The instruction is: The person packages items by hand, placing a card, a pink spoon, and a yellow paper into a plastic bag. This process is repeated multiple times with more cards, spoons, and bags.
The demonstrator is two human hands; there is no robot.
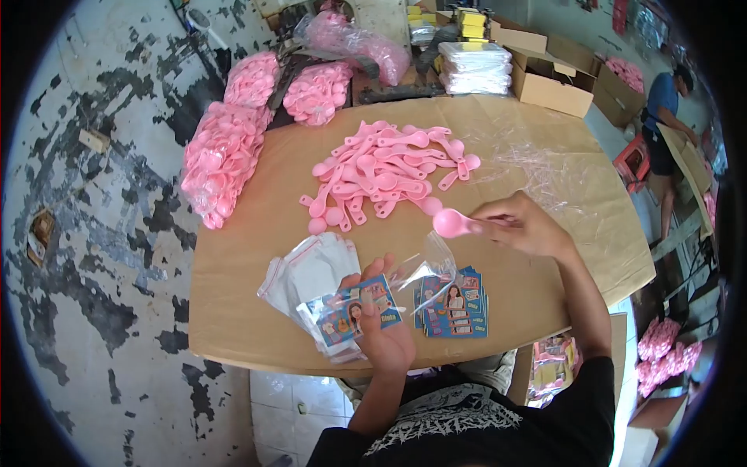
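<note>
My left hand [387, 336] is closed on a clear plastic bag [429, 270] with a printed blue card [336, 323] inside; the thumb lies across the card and the bag's open end points right. Between the thumb and fingers of my right hand [525, 226] is a pink spoon [450, 223], its round bowl toward the left, just above the bag's mouth. A heap of similar pink spoons [381, 171] lies beyond both hands. Under and behind my left hand is a stack of clear bags [303, 268]. To its right sits a pile of blue cards [457, 311].
Bulging bags of pink spoons [226, 156] line the table's [233, 303] left edge. Plastic scraps [537, 175] lie at right. At the back are wrapped white packs [475, 68] and a cardboard box [548, 86]. Another person [669, 117] stands at far right.
</note>
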